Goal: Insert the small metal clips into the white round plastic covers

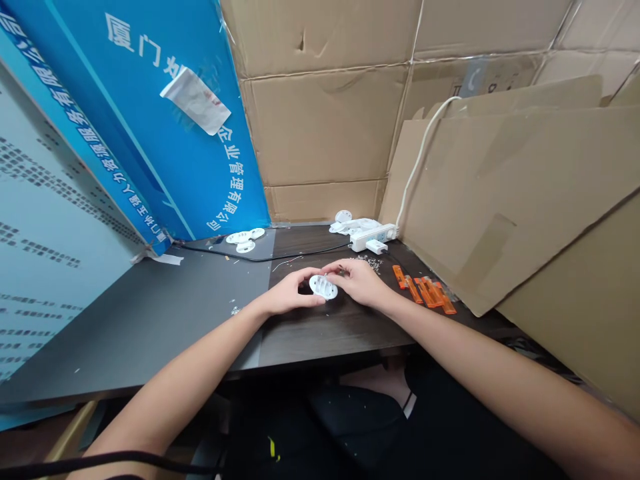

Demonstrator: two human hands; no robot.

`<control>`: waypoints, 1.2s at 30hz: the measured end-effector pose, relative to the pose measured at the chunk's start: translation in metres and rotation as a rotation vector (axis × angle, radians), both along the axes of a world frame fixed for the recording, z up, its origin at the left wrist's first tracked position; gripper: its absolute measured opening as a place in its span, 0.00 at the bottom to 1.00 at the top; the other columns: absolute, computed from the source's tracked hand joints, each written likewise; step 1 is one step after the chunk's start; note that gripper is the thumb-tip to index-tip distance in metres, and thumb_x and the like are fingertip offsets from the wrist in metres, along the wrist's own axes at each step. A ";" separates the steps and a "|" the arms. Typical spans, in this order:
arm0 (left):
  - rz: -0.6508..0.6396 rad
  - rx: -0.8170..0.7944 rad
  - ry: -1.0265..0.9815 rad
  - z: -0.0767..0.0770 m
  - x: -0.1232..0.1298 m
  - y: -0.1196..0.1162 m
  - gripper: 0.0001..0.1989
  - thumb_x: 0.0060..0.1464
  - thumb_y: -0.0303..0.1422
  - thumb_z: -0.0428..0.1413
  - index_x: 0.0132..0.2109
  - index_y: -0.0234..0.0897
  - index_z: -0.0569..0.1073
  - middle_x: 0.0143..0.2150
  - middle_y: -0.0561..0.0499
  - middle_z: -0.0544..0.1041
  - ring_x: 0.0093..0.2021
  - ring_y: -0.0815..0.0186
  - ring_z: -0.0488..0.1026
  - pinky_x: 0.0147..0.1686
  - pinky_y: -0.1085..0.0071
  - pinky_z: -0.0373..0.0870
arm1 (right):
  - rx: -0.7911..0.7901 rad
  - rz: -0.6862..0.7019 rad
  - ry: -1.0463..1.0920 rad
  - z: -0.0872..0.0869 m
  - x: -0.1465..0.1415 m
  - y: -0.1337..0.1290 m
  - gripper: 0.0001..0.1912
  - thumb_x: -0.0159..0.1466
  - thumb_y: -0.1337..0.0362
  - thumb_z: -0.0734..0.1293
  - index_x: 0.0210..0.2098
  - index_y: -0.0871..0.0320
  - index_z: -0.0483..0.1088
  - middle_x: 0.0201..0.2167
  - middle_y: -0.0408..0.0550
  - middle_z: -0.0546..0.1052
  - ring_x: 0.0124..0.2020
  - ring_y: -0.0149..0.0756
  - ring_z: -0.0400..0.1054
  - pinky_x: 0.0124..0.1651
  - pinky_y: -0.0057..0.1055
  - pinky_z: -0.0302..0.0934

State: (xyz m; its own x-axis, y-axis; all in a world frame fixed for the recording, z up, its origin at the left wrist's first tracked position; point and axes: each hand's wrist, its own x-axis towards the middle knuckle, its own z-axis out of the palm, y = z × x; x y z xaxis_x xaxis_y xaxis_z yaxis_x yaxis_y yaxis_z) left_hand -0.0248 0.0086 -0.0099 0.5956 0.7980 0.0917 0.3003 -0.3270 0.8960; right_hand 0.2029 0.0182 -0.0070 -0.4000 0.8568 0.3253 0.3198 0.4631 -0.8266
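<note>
A small white oval plastic piece (323, 287), with ribs or slots on its face, is held just above the dark desk. My left hand (289, 293) grips it from the left, thumb along the near edge and fingers at the far edge. At its upper right edge, my right hand (361, 281) has its fingers pinched together, close to or touching the piece. Whatever small part may be between those fingertips is too small to make out. Just beyond my right hand lies a scatter of tiny metallic-looking bits (369, 264).
Similar white plastic pieces lie at the back left (245, 239) and beside a white power strip (373, 237). Several orange packets (425, 291) rest on the right. A black cable (280, 257) crosses the desk. Cardboard (330, 127) and a blue board (200, 167) wall the back.
</note>
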 end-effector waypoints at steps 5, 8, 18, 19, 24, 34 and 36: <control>0.030 -0.058 -0.070 0.003 0.002 -0.004 0.31 0.51 0.41 0.68 0.60 0.37 0.72 0.53 0.44 0.78 0.50 0.58 0.75 0.55 0.61 0.68 | 0.010 -0.052 0.006 -0.001 0.001 0.001 0.07 0.60 0.63 0.72 0.37 0.56 0.82 0.36 0.49 0.81 0.35 0.37 0.71 0.40 0.34 0.62; 0.019 -0.075 -0.077 0.005 0.004 -0.005 0.31 0.50 0.39 0.68 0.60 0.37 0.73 0.52 0.44 0.79 0.49 0.59 0.75 0.55 0.60 0.68 | -0.207 -0.019 0.106 0.001 0.002 0.002 0.11 0.54 0.61 0.75 0.36 0.59 0.80 0.34 0.49 0.81 0.32 0.35 0.70 0.37 0.33 0.63; -0.045 -0.082 -0.132 0.008 0.006 -0.006 0.33 0.51 0.37 0.68 0.63 0.37 0.71 0.58 0.43 0.77 0.55 0.56 0.73 0.59 0.59 0.66 | -0.587 -0.027 0.253 0.009 0.002 -0.001 0.16 0.46 0.60 0.79 0.32 0.61 0.78 0.26 0.45 0.76 0.21 0.24 0.58 0.21 0.25 0.45; -0.046 -0.079 -0.127 0.008 0.007 -0.006 0.33 0.51 0.37 0.68 0.63 0.37 0.72 0.58 0.43 0.77 0.56 0.56 0.73 0.59 0.59 0.66 | -0.602 -0.017 0.270 0.008 0.002 -0.001 0.16 0.46 0.60 0.79 0.31 0.61 0.78 0.27 0.46 0.76 0.22 0.24 0.58 0.21 0.24 0.45; -0.083 -0.072 -0.131 0.009 0.009 -0.009 0.35 0.51 0.37 0.68 0.65 0.36 0.70 0.60 0.42 0.76 0.58 0.55 0.72 0.60 0.58 0.66 | -0.749 0.042 0.330 0.005 0.002 0.002 0.17 0.44 0.64 0.79 0.30 0.60 0.73 0.25 0.44 0.76 0.20 0.23 0.58 0.19 0.23 0.44; -0.063 0.129 -0.036 0.004 0.008 -0.009 0.38 0.51 0.39 0.69 0.66 0.42 0.68 0.64 0.41 0.71 0.61 0.52 0.70 0.63 0.54 0.64 | -0.850 0.128 0.332 0.020 0.015 0.004 0.19 0.48 0.60 0.80 0.33 0.58 0.71 0.17 0.33 0.64 0.16 0.19 0.42 0.18 0.22 0.44; -0.058 0.162 0.003 0.004 0.007 -0.008 0.38 0.51 0.40 0.69 0.67 0.43 0.67 0.64 0.42 0.72 0.61 0.53 0.70 0.63 0.54 0.64 | -0.799 0.110 0.291 0.018 0.015 0.004 0.19 0.48 0.58 0.80 0.32 0.59 0.71 0.19 0.35 0.66 0.17 0.20 0.44 0.18 0.22 0.43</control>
State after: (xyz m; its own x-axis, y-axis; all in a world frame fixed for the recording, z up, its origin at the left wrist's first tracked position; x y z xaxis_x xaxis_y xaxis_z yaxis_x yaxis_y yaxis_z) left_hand -0.0176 0.0002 -0.0060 0.6410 0.7368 0.2150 0.2788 -0.4845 0.8292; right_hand 0.2177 0.0219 0.0112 -0.4888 0.8338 -0.2565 0.0312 -0.2771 -0.9603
